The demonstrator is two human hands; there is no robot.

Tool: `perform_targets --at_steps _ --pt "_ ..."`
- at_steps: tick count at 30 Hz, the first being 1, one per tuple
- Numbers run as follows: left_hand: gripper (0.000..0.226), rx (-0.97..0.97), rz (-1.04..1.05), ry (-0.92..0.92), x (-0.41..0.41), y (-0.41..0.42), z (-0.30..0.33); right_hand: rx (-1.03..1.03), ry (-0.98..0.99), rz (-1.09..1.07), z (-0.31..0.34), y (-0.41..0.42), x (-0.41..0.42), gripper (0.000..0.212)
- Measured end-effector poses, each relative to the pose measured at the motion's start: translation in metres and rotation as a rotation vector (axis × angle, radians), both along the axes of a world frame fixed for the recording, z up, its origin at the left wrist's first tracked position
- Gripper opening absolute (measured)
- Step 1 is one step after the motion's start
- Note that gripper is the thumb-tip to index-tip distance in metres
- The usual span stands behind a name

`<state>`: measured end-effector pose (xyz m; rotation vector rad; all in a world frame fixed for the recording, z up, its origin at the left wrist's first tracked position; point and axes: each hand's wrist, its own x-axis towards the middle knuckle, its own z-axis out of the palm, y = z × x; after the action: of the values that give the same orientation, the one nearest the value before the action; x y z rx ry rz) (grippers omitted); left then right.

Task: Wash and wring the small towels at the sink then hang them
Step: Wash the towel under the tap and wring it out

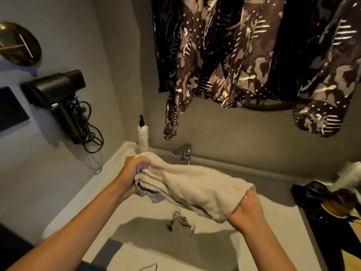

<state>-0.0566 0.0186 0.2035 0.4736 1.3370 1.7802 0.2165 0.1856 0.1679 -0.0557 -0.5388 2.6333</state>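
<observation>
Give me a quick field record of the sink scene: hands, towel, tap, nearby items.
left hand: gripping bunched end of the cream striped terry towel
right hand: gripping the towel's other end
towel: stretched between both hands above the pale sink basin
chrome tap: behind the towel; no water flow visible
white pump bottle: upright at back left corner
black hair dryer: on left wall

The towel (195,190) is cream-white with grey-brown stripes running along one edge, and a pale lilac-grey cloth (154,197) shows beneath that striped end. The sink (93,184) is white. The hanging garment (244,55) is a brown, tan and black camouflage print, broken up with white dots and white bars. The pump bottle (143,136) is white with a black top. The hair dryer (56,90) and its cord are black. The tap (183,152) is shiny silver, and the wall (244,137) is grey.
</observation>
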Motion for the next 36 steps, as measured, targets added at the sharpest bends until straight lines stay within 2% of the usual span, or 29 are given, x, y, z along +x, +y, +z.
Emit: perform_targets --at_steps 1,2,4,5,8,9,11,13,17,20,22,23,25,28,30,32,33,35,36 --pt "0.042 0.018 0.008 -0.017 -0.003 -0.001 0.0 -0.055 -0.039 -0.017 -0.001 -0.004 -0.001 0.106" --pt "0.043 0.017 -0.001 -0.046 -0.005 -0.002 0.0 -0.095 -0.166 -0.163 -0.004 0.001 0.0 0.091" --pt "0.048 -0.014 -0.058 -0.152 -0.004 -0.002 -0.002 -0.155 -0.065 -0.284 0.007 0.008 0.0 0.079" --pt "0.048 -0.032 -0.082 -0.199 -0.002 -0.001 -0.005 -0.064 -0.123 -0.322 0.01 0.005 -0.007 0.067" --pt "0.036 -0.091 -0.101 -0.18 0.006 0.007 -0.013 0.39 -0.769 -0.445 0.0 -0.004 -0.035 0.02" --pt "0.037 -0.122 -0.079 -0.16 0.008 0.009 -0.013 0.488 -0.863 -0.46 0.001 -0.005 -0.038 0.015" --pt "0.043 -0.222 0.027 -0.139 0.007 0.009 -0.017 0.581 -0.958 -0.501 0.008 0.007 -0.032 0.014" --pt "0.046 -0.308 0.119 -0.118 -0.001 0.005 -0.027 0.577 -1.023 -0.499 0.018 0.022 -0.022 0.013" --pt "0.035 -0.373 0.0 -0.079 -0.001 -0.007 -0.044 0.631 -0.901 -0.319 0.032 0.039 -0.005 0.016" --pt "0.034 -0.256 -0.071 -0.17 -0.001 -0.013 -0.04 0.793 -0.767 -0.191 0.051 0.045 0.009 0.017" --pt "0.031 -0.136 -0.037 -0.241 0.0 -0.009 -0.031 0.911 -0.741 -0.137 0.061 0.045 0.014 0.015" --pt "0.029 -0.142 -0.017 -0.237 0.001 -0.005 -0.027 0.945 -0.734 -0.126 0.066 0.045 0.014 0.017" --pt "0.026 -0.271 -0.068 -0.25 0.008 0.003 -0.02 0.939 -0.685 -0.141 0.076 0.044 0.012 0.02" --pt "0.028 -0.458 -0.27 -0.21 0.027 0.01 -0.013 0.84 -0.6 -0.222 0.092 0.046 0.007 0.021" --pt "0.014 -0.441 -0.212 -0.101 0.034 0.013 -0.013 0.899 -0.678 -0.228 0.099 0.054 0.01 0.022" --pt "0.029 -0.261 -0.071 -0.116 0.029 0.017 -0.014 1.045 -0.879 -0.157 0.1 0.066 0.019 0.023" --pt "0.029 -0.183 0.004 -0.123 0.024 0.016 -0.012 1.083 -0.979 -0.111 0.099 0.072 0.025 0.017" --pt "0.017 -0.133 0.107 -0.063 0.018 0.011 -0.005 1.005 -1.141 -0.156 0.093 0.078 0.035 0.007" --pt "0.016 -0.14 0.127 -0.022 0.015 0.009 -0.003 0.91 -1.172 -0.236 0.089 0.079 0.038 0.011"
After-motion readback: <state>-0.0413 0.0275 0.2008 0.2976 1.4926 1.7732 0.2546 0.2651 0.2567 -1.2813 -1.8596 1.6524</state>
